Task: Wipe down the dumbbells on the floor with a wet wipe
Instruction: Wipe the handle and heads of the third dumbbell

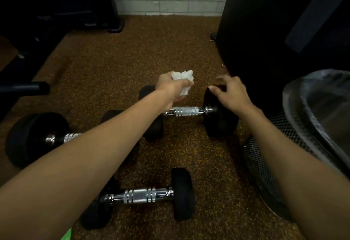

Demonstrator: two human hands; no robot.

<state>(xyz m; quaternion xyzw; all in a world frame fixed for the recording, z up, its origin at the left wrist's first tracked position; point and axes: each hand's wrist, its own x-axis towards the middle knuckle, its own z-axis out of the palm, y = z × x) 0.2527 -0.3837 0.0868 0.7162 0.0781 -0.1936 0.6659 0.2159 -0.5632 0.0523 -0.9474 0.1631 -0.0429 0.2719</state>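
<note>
Head view: a speckled brown floor runs to a white block wall at its far edge, with a bulky black machine and a lined mesh bin along its right edge. Three dumbbells lie on it: one toward the left edge, one nearest the camera, and a far dumbbell mid-floor. The right hand hangs with relaxed, spread fingers over the far dumbbell's right weight, grasping nothing, while the left hand clutches a crumpled white wet wipe above its chrome handle.
</note>
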